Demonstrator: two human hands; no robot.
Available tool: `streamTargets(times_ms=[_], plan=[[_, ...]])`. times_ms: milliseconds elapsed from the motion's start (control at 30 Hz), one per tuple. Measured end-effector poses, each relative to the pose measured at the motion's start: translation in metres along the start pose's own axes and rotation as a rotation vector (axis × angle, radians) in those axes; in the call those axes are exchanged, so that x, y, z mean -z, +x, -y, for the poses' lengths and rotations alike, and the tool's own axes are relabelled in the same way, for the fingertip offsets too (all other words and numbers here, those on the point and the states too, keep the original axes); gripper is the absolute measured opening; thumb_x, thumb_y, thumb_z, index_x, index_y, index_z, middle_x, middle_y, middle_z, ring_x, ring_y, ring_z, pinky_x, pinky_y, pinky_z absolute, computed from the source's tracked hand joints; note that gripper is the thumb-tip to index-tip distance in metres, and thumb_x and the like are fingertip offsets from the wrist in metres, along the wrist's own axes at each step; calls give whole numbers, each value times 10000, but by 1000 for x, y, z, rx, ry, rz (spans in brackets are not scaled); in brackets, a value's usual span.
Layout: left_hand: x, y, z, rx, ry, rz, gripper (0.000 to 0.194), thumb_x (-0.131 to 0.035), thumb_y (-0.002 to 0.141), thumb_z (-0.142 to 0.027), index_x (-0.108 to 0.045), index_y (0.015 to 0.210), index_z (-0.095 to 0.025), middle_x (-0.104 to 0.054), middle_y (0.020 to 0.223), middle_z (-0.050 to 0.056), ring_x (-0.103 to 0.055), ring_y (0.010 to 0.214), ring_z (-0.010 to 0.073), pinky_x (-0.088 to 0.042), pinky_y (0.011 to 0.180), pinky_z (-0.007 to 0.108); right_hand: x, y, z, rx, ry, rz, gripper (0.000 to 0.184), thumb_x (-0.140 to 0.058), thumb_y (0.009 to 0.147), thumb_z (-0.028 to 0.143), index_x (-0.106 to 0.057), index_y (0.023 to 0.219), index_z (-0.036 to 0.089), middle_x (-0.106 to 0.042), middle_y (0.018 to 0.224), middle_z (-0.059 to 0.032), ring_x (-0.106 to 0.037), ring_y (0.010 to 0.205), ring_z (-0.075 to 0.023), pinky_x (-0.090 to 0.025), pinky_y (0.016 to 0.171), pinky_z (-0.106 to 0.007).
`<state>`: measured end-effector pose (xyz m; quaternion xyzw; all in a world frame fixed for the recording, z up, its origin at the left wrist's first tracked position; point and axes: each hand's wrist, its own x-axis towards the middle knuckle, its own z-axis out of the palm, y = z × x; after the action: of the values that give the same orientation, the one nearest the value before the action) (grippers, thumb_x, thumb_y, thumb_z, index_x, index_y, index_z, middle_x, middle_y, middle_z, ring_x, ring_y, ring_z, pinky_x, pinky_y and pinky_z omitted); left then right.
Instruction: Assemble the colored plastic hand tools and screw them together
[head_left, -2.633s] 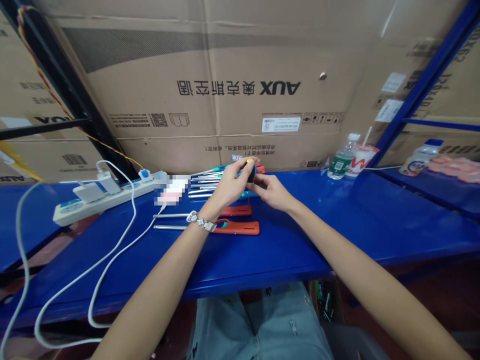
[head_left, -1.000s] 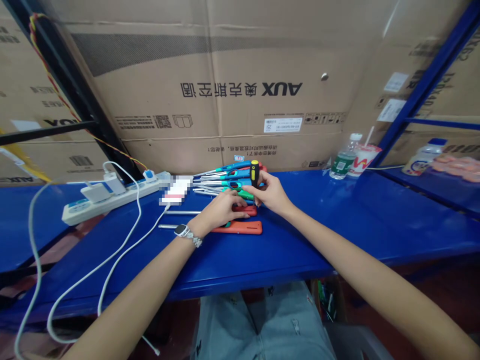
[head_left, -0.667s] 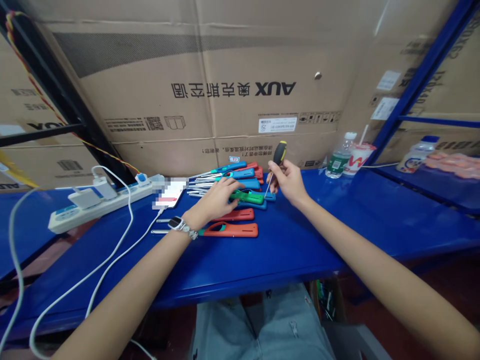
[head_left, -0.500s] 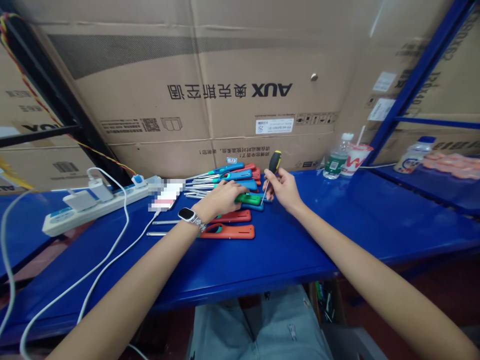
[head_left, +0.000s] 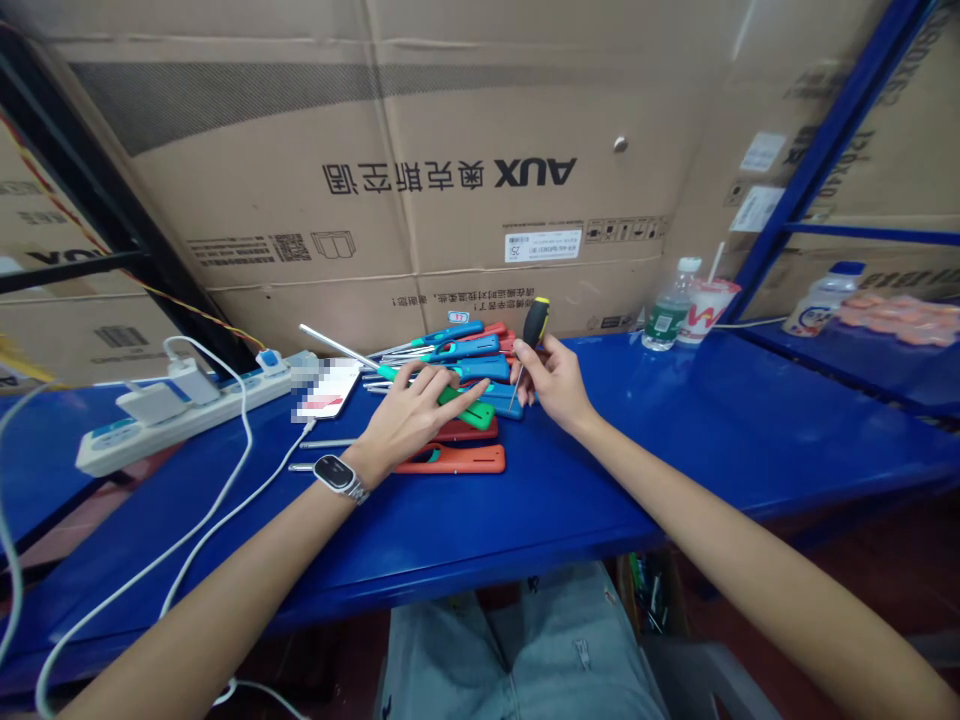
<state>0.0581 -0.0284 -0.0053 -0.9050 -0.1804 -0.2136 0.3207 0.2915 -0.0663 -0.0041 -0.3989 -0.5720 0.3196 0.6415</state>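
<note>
My left hand (head_left: 411, 408), with a watch on its wrist, is closed around a green long-necked lighter (head_left: 475, 413); its metal tube slants up and to the left. In my right hand (head_left: 556, 380) is a screwdriver (head_left: 535, 322) with a black and yellow handle, its thin shaft pointing down beside the lighters. Behind and under my hands lie several blue lighters (head_left: 480, 346) and red ones in a pile. Nearer to me an orange lighter (head_left: 472, 459) lies flat, and a red lighter (head_left: 472, 430) behind it is partly covered by my left hand.
A phone (head_left: 328, 388) on a white cable and a power strip (head_left: 202, 410) with plugs are at the left. To the right stand a water bottle (head_left: 669, 310), a paper cup (head_left: 705, 310) with a straw and another bottle (head_left: 823, 300). A large cardboard box (head_left: 450, 100) backs the blue table (head_left: 570, 490).
My left hand has lifted the green lighter from the pile and swung its tube up to the left. My right hand still holds the screwdriver. The view has shifted slightly.
</note>
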Motion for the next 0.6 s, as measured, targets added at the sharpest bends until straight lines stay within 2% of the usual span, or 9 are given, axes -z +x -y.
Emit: streamTargets(times_ms=[100,267,367,600], plan=[[5,-9,-5,-5,70,-37,585,-473,995,-44,-440,1535,-265,-678,1222,128,-576,1213,296,-440,1023,475,-6,-3,0,19,18,28,503,-687,818,703,-514,878,235,-631,622,45,-540,350,-108,-367,321,-239],[8,-12,-6,26,126,-8,565,-461,1004,-52,-433,1536,-240,-716,1114,104,-632,1017,270,-477,957,460,-8,-6,-3,17,33,57,468,-691,836,669,-540,890,230,-623,612,49,-542,348,-112,-374,323,-237],[8,-12,-5,32,144,9,586,-442,988,-14,-449,1526,-246,-705,1078,101,-635,979,254,-479,953,444,-8,-6,-4,10,22,55,460,-682,845,666,-540,901,232,-625,619,48,-544,356,-109,-380,327,-235],[12,-15,-9,64,99,-3,707,-463,950,11,-362,1585,-284,-681,1190,122,-621,1118,278,-441,1034,478,-8,-8,-4,15,21,53,455,-680,848,659,-543,917,231,-625,629,45,-553,365,-110,-387,332,-234]])
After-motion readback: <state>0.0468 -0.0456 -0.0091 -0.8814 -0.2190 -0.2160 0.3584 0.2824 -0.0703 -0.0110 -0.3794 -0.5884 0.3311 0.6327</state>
